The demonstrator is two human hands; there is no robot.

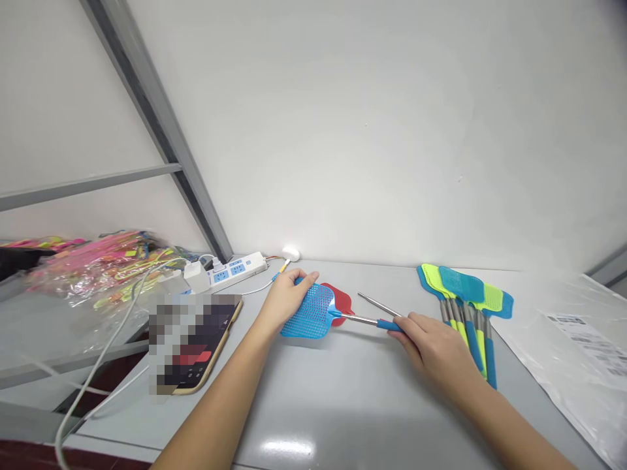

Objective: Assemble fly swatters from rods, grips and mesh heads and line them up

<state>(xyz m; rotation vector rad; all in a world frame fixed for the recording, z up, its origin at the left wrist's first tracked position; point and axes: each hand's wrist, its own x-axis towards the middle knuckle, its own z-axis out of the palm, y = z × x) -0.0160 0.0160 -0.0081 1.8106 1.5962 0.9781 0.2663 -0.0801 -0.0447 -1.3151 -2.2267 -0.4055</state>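
My left hand point(289, 297) pinches the upper left edge of the perforated head of a blue fly swatter point(308, 316). The blue handle of that swatter lies in the closed fingers of my right hand point(434, 346), with its metal rod stretched between the two hands. Partly behind the blue head is a red swatter head point(339, 303). A bare metal rod point(377, 303) runs from the table toward my right fingers; whether my right hand holds it too is hidden. Beyond my right hand, several blue and yellow-green fly swatters point(465, 287) lie fanned out, overlapping.
At left, a phone point(206, 352) lies near a white power strip point(235, 271) with plugs and cables. Plastic-bagged colourful items point(112, 261) sit behind a grey metal frame point(166, 143). A white plastic sheet point(563, 346) covers the table's right side. A white wall stands behind.
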